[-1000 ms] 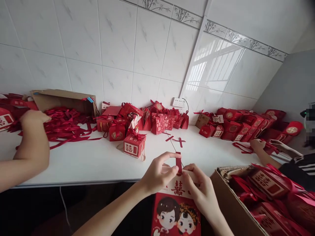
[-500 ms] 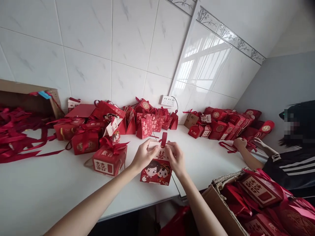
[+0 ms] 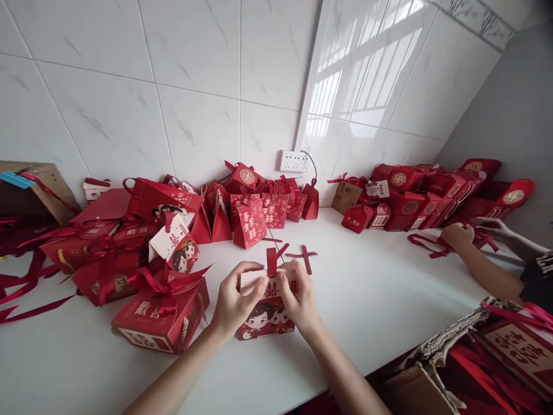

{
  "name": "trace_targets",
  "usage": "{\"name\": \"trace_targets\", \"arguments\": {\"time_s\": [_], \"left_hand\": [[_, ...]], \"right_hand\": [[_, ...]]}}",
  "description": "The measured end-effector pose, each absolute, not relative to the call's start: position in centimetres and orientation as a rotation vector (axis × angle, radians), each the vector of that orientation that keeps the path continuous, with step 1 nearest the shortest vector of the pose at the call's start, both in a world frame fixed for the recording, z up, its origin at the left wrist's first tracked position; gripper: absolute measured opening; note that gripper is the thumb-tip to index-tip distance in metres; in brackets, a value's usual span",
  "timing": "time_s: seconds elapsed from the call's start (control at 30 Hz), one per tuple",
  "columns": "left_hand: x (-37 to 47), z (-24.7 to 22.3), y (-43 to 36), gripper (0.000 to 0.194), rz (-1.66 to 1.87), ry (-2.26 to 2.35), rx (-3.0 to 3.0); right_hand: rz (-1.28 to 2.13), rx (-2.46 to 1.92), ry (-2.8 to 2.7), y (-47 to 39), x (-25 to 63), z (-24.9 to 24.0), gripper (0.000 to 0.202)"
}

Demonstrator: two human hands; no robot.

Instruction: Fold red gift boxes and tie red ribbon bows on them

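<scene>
A red and white gift box (image 3: 264, 321) with two cartoon figures and a ribbon loop (image 3: 272, 261) at its top stands upright on the white table. My left hand (image 3: 239, 297) grips the left side of its white top flap, thumb in front and fingers behind. On the right side of the same flap, my right hand (image 3: 298, 295) pinches in the same way. Short red ribbon strips (image 3: 305, 255) lie on the table just behind the box. To the left sits a red box (image 3: 159, 314) with a ribbon bow and rope handle.
Red gift boxes (image 3: 250, 222) line the tiled wall, and more are stacked (image 3: 410, 199) at the back right. Another person's hands (image 3: 460, 239) handle red ribbon at the right. A torn cardboard carton (image 3: 425, 380) of red boxes borders the table's front right. A socket strip (image 3: 294, 161) is on the wall.
The view has turned and come closer to the table. Both my hands still hold the box's top, now with its base nearer the left box. Ribbon strips behind it have come into sight.
</scene>
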State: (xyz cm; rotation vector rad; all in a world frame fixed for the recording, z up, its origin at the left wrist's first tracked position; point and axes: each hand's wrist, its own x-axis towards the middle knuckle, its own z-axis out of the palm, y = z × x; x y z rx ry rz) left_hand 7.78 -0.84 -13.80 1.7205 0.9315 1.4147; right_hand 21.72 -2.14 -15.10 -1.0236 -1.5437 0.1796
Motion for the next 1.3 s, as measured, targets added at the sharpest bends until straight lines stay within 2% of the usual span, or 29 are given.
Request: {"name": "trace_targets", "arguments": {"time_s": [0.2, 0.33, 0.83, 0.97, 1.0, 1.1, 1.3], "left_hand": [[7.9, -13.1, -1.5, 0.010, 1.430, 0.909, 1.859], [7.8, -12.9, -1.9, 0.009, 1.386, 0.958, 1.874], [7.8, -12.9, -1.9, 0.011, 1.338, 0.925, 1.764], [7.9, -13.4, -1.9, 0.015, 1.343, 0.889, 1.689], [7.9, -13.5, -1.9, 0.015, 1.346, 0.887, 1.683], [7.9, -13.7, -1.9, 0.015, 1.361, 0.888, 1.674], [7.7, -13.2, -2.1, 0.010, 1.384, 0.868, 1.752]], "right_hand": [[0.166, -0.985, -1.549, -3.3, 22.0, -14.9, 0.012], [0.176, -0.909, -1.580, -3.6, 22.1, -14.7, 0.005], [0.356, -0.925, -1.480, -3.8, 21.9, -14.6, 0.003], [0.412, -0.871, -1.405, -4.1, 22.0, -15.0, 0.038], [0.438, -0.888, -1.394, -4.1, 22.0, -15.0, 0.036], [0.498, -0.992, -1.400, -4.2, 22.1, -14.8, 0.013], [0.454, -1.045, -1.387, -4.3, 22.0, -14.7, 0.021]]}}
